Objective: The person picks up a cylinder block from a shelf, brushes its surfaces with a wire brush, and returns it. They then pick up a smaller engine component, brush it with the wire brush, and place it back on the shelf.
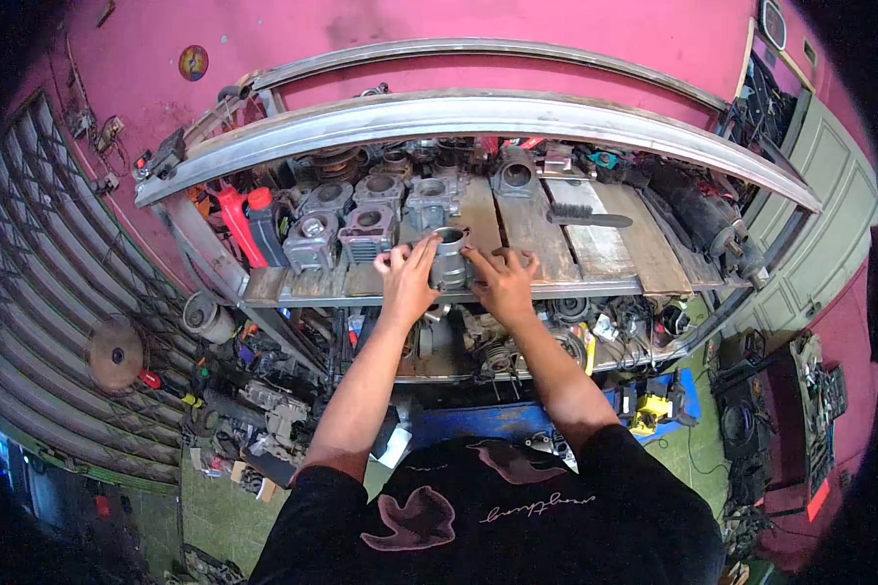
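Observation:
A grey metal cylinder sleeve [449,265] with a round open bore stands upright near the front edge of the wooden shelf. My left hand [407,278] presses its fingers against the sleeve's left side and upper rim. On the opposite side, my right hand [505,283] touches the sleeve with its index finger and thumb, the other fingers curled. Together the hands grip it between them. Just behind and to the left sit several engine cylinder blocks [368,226]. Another cylinder block [514,176] stands farther back, its bore facing forward.
A black-handled wire brush [590,215] lies on the planks to the right. Red-capped bottles [260,226] stand at the shelf's left end. A metal rail [478,114] crosses above the shelf. Engine parts fill the lower shelf, and a yellow-and-black item [651,413] rests below right.

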